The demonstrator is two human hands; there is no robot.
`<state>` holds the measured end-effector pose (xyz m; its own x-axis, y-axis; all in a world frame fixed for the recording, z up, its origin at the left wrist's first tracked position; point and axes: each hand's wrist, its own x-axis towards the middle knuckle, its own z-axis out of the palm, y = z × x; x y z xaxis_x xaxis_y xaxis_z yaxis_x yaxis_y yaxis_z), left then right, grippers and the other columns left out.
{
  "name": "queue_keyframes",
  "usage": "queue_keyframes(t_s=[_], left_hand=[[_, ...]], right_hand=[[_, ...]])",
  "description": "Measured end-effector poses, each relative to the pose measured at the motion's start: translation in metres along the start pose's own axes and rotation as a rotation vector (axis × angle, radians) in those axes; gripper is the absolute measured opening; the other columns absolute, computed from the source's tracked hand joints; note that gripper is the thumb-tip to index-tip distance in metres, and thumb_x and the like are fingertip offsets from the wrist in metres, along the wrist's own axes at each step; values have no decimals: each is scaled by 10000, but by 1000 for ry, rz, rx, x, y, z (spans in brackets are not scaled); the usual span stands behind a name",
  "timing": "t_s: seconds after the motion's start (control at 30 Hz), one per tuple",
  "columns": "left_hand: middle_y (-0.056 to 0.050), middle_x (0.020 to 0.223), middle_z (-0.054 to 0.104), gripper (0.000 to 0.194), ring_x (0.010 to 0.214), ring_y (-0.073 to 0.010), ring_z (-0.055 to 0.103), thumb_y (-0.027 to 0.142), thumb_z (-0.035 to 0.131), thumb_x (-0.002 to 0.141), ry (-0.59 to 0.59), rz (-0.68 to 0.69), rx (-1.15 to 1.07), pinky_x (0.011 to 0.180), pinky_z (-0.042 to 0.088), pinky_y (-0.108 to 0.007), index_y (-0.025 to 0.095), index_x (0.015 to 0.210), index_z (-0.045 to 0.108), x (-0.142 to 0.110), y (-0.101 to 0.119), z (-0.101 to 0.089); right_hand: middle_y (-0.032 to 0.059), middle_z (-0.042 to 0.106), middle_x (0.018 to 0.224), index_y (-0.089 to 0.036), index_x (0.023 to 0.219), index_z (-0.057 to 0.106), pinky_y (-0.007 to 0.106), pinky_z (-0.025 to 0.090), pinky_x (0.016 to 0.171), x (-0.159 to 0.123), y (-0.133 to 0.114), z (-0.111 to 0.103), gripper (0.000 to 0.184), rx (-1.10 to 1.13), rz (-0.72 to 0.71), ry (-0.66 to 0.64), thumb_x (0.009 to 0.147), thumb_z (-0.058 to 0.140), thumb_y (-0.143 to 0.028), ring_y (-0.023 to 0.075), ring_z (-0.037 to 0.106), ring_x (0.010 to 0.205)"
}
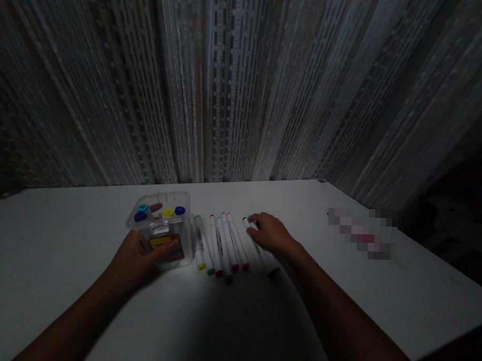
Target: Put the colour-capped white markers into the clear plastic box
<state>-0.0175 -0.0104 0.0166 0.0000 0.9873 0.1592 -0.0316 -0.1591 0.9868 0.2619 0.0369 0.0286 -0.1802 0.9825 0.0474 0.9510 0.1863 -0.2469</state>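
Left hand (133,257) clasps the clear box (159,230), right hand (270,231) at the rightmost markers (261,252), loose markers (219,243) fanned between them on the white surface (153,317)!

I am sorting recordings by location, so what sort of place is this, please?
Probably a dim room, perhaps at home: what looks like a curtain hangs behind a white table, with markers lying on it.
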Motion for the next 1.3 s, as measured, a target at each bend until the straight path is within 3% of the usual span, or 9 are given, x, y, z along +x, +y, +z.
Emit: queue_keyframes(t_s=[0.37, 0.8, 1.1, 1.3], left_hand=[[-73, 964, 692, 643, 986, -285, 626, 352, 766, 612, -23, 12, 23, 700, 590, -318, 238, 1191, 509, 0, 0, 1], [-61, 974, 696, 658, 948, -271, 645, 336, 787, 577, 26, 13, 24, 727, 583, -303, 232, 1167, 513, -3, 6, 5], [-100, 1049, 672, 620, 1029, -284, 605, 349, 761, 620, -26, -6, 34, 733, 581, -326, 207, 1168, 508, -1, 3, 2], [-120, 1087, 652, 771, 980, -296, 627, 362, 775, 596, -14, -43, 26, 709, 584, -383, 223, 1263, 414, -1, 3, 2]], right_hand=[[93, 619, 1019, -176, 1108, 600, 282, 382, 757, 0, 1, 2, 355, 20, 0, 14, 790, 502, -298, 185, 563, 876], [95, 613, 1047, -178, 1121, 594, 283, 380, 778, 1, 4, 4, 368, 11, -15, 25, 795, 491, -313, 186, 560, 907], [101, 610, 1057, -174, 1133, 584, 293, 381, 783, 0, 2, 2, 377, 10, -7, 9, 801, 482, -319, 199, 558, 928], [105, 611, 1054, -171, 1129, 586, 295, 381, 785, 0, 2, 2, 374, 7, -2, 10, 799, 480, -309, 202, 558, 929]])
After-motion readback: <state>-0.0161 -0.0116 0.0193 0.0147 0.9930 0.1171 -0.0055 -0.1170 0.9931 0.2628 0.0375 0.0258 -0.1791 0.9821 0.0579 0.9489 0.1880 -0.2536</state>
